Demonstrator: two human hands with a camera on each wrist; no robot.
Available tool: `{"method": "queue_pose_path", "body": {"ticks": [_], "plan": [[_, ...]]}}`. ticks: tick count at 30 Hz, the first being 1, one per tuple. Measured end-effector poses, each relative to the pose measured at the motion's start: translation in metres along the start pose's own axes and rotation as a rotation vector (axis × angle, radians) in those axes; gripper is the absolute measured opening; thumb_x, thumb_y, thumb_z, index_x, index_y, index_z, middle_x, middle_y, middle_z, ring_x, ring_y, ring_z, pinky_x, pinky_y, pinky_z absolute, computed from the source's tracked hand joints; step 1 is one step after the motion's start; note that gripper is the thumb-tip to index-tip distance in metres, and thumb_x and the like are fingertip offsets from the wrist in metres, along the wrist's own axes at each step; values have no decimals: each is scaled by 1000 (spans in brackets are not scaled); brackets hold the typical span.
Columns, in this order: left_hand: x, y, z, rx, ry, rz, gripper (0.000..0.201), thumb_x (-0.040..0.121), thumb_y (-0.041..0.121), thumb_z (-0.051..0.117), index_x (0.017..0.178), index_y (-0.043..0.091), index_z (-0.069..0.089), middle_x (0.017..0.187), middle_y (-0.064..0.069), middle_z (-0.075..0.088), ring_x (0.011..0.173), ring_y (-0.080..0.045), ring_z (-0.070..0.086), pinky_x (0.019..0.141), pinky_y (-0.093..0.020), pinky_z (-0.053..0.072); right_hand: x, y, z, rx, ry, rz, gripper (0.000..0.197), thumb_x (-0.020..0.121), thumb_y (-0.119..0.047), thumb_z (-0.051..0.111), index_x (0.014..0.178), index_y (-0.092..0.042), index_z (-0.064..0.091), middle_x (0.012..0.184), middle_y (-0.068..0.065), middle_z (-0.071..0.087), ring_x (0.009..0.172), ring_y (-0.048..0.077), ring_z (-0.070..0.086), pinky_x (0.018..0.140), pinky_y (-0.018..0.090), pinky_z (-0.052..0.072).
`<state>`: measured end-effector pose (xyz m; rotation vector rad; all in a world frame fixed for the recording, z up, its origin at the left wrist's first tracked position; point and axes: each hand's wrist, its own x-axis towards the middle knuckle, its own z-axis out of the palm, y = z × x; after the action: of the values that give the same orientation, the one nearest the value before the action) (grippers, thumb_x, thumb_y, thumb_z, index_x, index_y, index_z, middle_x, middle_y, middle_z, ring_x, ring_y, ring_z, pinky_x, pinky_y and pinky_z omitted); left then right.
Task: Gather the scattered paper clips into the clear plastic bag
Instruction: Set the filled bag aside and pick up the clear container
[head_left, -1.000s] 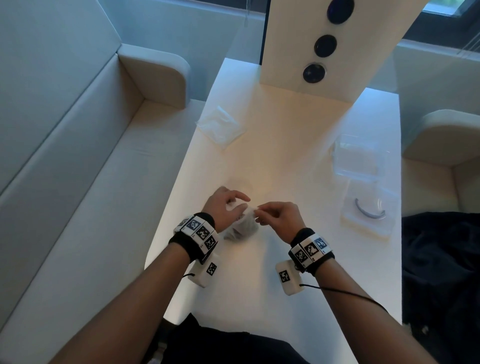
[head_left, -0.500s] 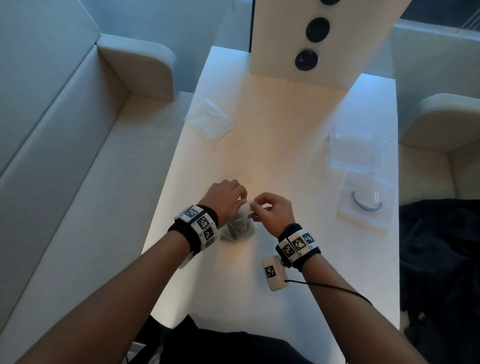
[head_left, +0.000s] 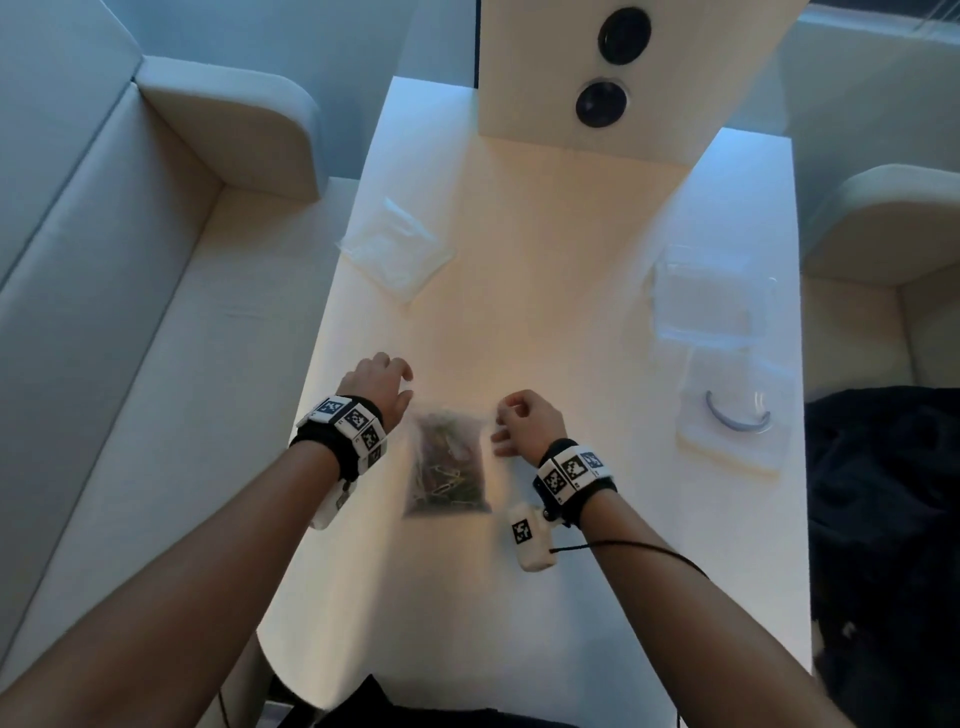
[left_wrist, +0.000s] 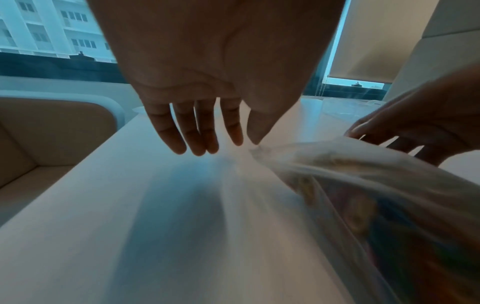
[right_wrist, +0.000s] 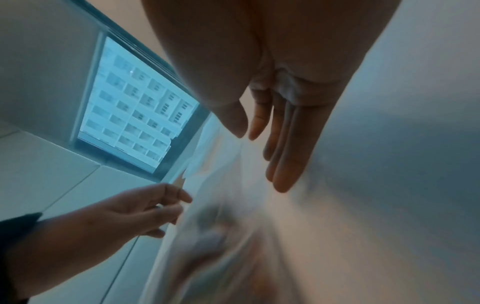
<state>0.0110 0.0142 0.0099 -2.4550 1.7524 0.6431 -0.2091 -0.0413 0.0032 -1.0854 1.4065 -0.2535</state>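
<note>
The clear plastic bag (head_left: 449, 467), filled with coloured paper clips, lies flat and blurred on the white table (head_left: 561, 291) between my hands. My left hand (head_left: 400, 382) hovers at its top left corner. In the left wrist view this hand (left_wrist: 221, 142) has straight fingers holding nothing, the thumb tip right at the bag (left_wrist: 363, 185) corner. My right hand (head_left: 501, 426) is at the bag's top right corner. In the right wrist view the right hand (right_wrist: 259, 156) is relaxed, its fingers nearly straight beside the bag (right_wrist: 221, 236) edge. No loose clips show on the table.
Flat spare bags (head_left: 395, 254) lie at the back left. A clear container (head_left: 706, 296) and a lid with a grey ring (head_left: 735, 421) sit at the right. A white board with round holes (head_left: 597, 78) stands at the back. Dark cloth (head_left: 883, 493) lies right of the table.
Both hands pinched the bunched bag's top close together before. They have now moved apart and let go, and the bag lies spread flat on the table.
</note>
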Motion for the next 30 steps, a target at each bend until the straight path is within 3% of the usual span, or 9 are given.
{"method": "queue_pose_path", "body": {"ticks": [2,5,8,10,12,17,22,25,30], "plan": [[20,3,-8,-23,64,2,30,88,25,60,117,17,56,124,-10,51,112,-30,50,92,-43,45,14,-10,-41,-143,141,-145,9,92,-13,60,99,-11,64,94,13,68,72,21,67,66,40,62],[57,11,-20,-113,182,-17,33,84,16,64,116,14,58,137,-11,45,126,-30,44,101,-44,40,40,-24,-121,-474,485,-370,18,83,-12,65,100,-17,67,102,8,66,89,23,63,85,37,54],[92,18,-25,-176,242,-35,53,83,14,66,132,11,46,151,-12,32,141,-29,29,114,-43,29,63,-25,-189,-708,681,-367,30,79,-10,66,108,-15,66,120,14,55,109,31,52,99,36,40],[108,19,-23,-159,200,-66,69,84,21,66,144,12,32,151,-12,34,140,-31,29,115,-44,28,79,-20,-218,-763,664,-344,30,81,-7,65,110,-13,68,122,15,57,112,33,53,101,35,39],[115,17,-21,-127,137,-154,74,85,29,65,146,15,28,141,-13,44,130,-35,40,105,-46,38,91,-14,-232,-776,600,-378,25,82,-4,64,105,-10,71,114,15,66,106,34,60,99,33,43],[116,4,-15,11,185,-200,33,87,29,60,114,12,58,120,-16,53,112,-38,47,89,-47,45,102,-19,-215,-717,512,-534,11,86,-11,68,93,-10,77,93,11,74,82,26,69,81,42,57],[96,-4,-9,-10,189,-265,24,91,21,55,108,5,60,120,-17,49,113,-36,45,86,-49,47,85,-19,-167,-766,321,-644,12,87,-19,70,95,-16,78,92,4,75,78,18,68,77,34,57],[81,9,-19,-182,275,-164,18,94,13,50,106,1,55,116,-20,52,108,-37,48,90,-45,41,64,-4,-139,-849,229,-693,12,89,-26,67,95,-24,77,93,-2,75,81,16,67,76,34,56],[43,68,-40,-373,351,160,12,94,13,46,100,6,54,102,-16,60,92,-33,54,79,-39,42,14,33,-110,-900,165,-693,14,90,-28,64,96,-26,77,93,-5,75,82,16,66,73,37,56]]}}
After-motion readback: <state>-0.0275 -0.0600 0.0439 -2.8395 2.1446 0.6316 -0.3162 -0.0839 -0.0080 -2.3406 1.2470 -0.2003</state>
